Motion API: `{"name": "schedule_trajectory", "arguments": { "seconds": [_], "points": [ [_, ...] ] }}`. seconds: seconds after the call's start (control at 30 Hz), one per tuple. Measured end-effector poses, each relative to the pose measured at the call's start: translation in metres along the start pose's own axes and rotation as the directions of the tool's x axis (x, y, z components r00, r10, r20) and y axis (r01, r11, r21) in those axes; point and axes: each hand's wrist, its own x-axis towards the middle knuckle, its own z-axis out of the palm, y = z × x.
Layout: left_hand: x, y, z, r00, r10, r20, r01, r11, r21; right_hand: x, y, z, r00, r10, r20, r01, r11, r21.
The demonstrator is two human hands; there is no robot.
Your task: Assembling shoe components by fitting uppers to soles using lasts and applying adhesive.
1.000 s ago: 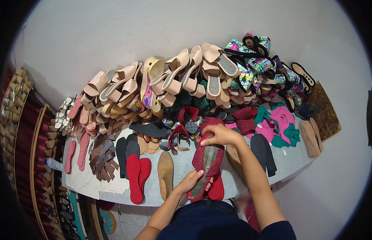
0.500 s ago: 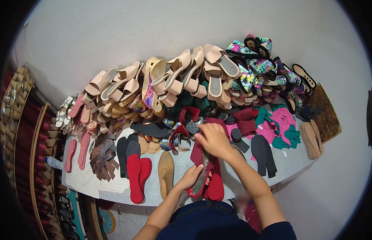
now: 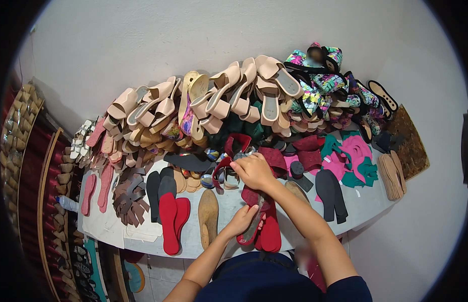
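My left hand (image 3: 243, 221) is closed around the near part of a half-made dark red sandal (image 3: 252, 198), with its greyish underside turned up. My right hand (image 3: 255, 171) is closed over the sandal's far end, fingers curled and partly hidden; a bit of dark material shows past the knuckles. Beneath the sandal lie bright red shoe soles (image 3: 270, 234). A tan shoe last (image 3: 208, 216) rests to the left of my hands, and another last (image 3: 298, 192) is partly hidden by my right forearm. Dark red straps (image 3: 272, 160) lie just beyond my right hand.
The white table (image 3: 187, 241) holds a red sole pair (image 3: 169, 221), black soles (image 3: 332, 194), brown strap pieces (image 3: 130, 201), pink and green cut pieces (image 3: 355, 151) and tan soles (image 3: 392, 176). Finished beige sandals (image 3: 229, 83) and patterned sandals (image 3: 314, 90) are heaped against the wall.
My right hand has shifted slightly left and toward me, closing over the dark round piece at the sandal's far end. My left hand keeps its hold.
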Motion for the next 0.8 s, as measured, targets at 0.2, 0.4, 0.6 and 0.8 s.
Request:
{"name": "schedule_trajectory", "arguments": {
  "seconds": [0.2, 0.4, 0.6, 0.8],
  "points": [
    [-0.006, 0.002, 0.001, 0.997, -0.025, 0.075, 0.026, 0.999, -0.022, 0.007, 0.006, -0.004, 0.967, 0.077, 0.243, -0.032, 0.983, -0.183],
    [-0.005, -0.014, -0.001, 0.993, -0.023, 0.114, 0.052, 0.965, -0.258, 0.009, 0.012, 0.001, 0.85, 0.502, -0.159, -0.463, 0.856, 0.231],
    [-0.014, -0.018, -0.011, 0.998, -0.047, 0.041, 0.06, 0.908, -0.414, -0.019, 0.028, -0.03, 0.716, 0.698, 0.0, -0.671, 0.688, 0.275],
    [-0.003, -0.019, -0.007, 1.0, 0.011, -0.002, -0.011, 0.968, -0.25, -0.073, -0.018, -0.019, 0.983, -0.002, -0.182, -0.068, 0.925, -0.375]
  ]
}}
